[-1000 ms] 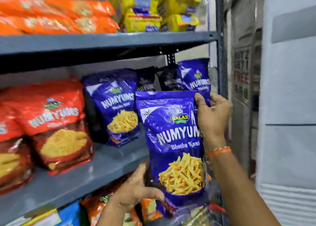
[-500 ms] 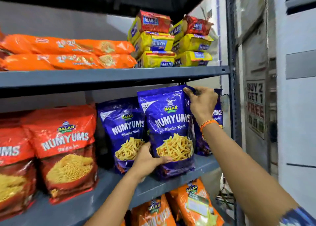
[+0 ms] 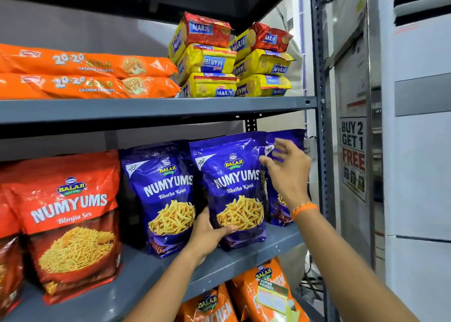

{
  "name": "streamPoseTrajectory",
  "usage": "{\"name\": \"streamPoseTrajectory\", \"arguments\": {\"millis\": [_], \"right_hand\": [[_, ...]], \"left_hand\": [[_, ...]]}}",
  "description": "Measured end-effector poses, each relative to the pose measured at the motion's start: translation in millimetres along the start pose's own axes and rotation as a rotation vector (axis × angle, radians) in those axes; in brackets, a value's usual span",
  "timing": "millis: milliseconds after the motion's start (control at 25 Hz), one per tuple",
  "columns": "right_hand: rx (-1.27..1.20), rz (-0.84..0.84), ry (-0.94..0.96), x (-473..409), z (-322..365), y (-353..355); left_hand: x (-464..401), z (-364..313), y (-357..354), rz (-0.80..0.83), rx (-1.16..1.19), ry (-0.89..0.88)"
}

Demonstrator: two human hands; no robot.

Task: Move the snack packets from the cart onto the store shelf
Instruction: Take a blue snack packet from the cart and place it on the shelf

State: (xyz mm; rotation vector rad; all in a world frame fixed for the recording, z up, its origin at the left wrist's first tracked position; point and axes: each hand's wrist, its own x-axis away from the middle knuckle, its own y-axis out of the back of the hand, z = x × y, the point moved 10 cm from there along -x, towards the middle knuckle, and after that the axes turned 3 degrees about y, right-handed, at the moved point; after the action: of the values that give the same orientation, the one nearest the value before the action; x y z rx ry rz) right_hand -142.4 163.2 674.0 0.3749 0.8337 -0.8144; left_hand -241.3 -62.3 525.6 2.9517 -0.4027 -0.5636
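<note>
A blue Numyums packet [image 3: 231,175] stands upright on the grey middle shelf [image 3: 273,251], between another blue packet [image 3: 161,192] on its left and a third blue packet [image 3: 278,214] behind it on the right. My left hand [image 3: 207,234] grips the standing packet's lower left edge, thumb across its front. My right hand [image 3: 288,172] hovers just right of the packet's top corner, fingers spread, holding nothing. The cart is out of view.
Red Numyums packets [image 3: 73,221] fill the shelf's left side. Orange cookie packs [image 3: 85,75] and stacked Marie biscuit packs [image 3: 210,60] lie on the shelf above. Orange packets [image 3: 266,295] sit below. The rack's grey upright post [image 3: 319,126] and a promo poster [image 3: 352,155] stand to the right.
The blue packet went up from below shelf level onto the middle shelf and now stands there. My right hand has let go of its top corner and opened.
</note>
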Motion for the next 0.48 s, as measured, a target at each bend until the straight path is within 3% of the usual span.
{"name": "streamPoseTrajectory", "arguments": {"millis": [120,240,320,400,480], "right_hand": [[-0.029,0.103,-0.180,70,-40,-17],[0.131,0.229,-0.231,127,-66,-46],[0.186,0.258,-0.242,144,-70,-57],[0.188,0.243,-0.254,147,-69,-63],[0.174,0.221,-0.253,145,-72,-67]], "left_hand": [[20,-8,17,-0.144,-0.012,0.006],[72,-18,87,-0.637,-0.088,-0.071],[103,-26,121,-0.847,-0.235,-0.098],[103,-19,139,-0.832,-0.336,0.003],[85,2,144,-0.706,-0.346,0.141]]}}
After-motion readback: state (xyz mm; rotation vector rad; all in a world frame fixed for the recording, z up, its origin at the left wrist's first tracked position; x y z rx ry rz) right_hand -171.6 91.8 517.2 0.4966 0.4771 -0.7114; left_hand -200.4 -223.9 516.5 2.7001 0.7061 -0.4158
